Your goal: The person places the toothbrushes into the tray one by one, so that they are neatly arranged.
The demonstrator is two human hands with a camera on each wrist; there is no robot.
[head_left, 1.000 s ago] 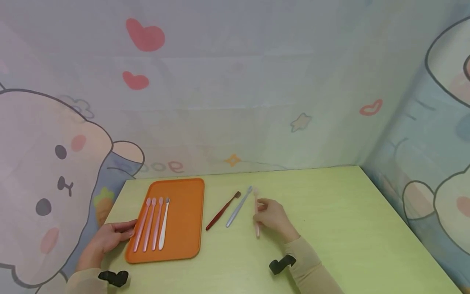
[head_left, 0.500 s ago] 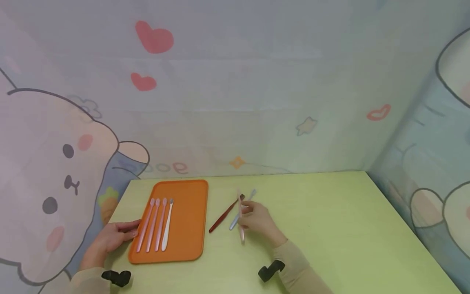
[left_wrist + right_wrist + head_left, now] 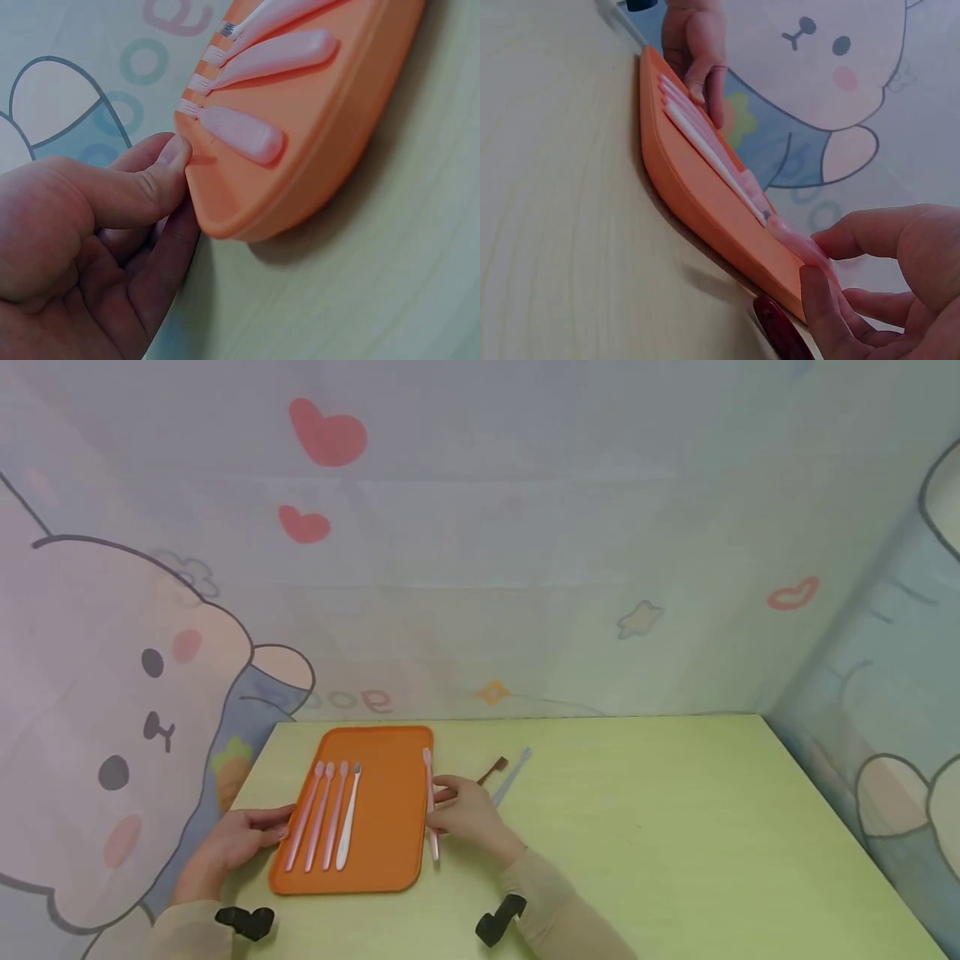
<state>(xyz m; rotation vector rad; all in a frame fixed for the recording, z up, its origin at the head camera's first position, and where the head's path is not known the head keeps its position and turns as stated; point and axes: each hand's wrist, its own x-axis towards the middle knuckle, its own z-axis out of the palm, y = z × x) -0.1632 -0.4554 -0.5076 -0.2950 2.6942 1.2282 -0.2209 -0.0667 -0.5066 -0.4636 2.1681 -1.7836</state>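
Thumb and fingers of my left hand (image 3: 243, 841) pinch the left rim of an orange tray (image 3: 386, 827); the left wrist view shows the thumb (image 3: 169, 161) on that rim. Three pink toothbrushes (image 3: 318, 818) and a white toothbrush (image 3: 348, 818) lie side by side in the tray's left half. At the tray's right edge, my right hand (image 3: 472, 818) pinches another pink toothbrush (image 3: 430, 777), its head pointing to the back. Beyond this hand lie a dark red toothbrush (image 3: 492, 769), partly hidden, and a pale blue-grey toothbrush (image 3: 513, 774).
A light yellow-green table (image 3: 660, 827) carries the tray at its left part. Behind it and at both sides hang cloth backdrops (image 3: 487, 527) printed with cartoon animals and hearts. Black wrist mounts (image 3: 501, 920) sit on both sleeves.
My right hand has carried the pink toothbrush leftward, from right of the loose toothbrushes, past them, to the tray's right edge. The left hand keeps its hold on the tray.
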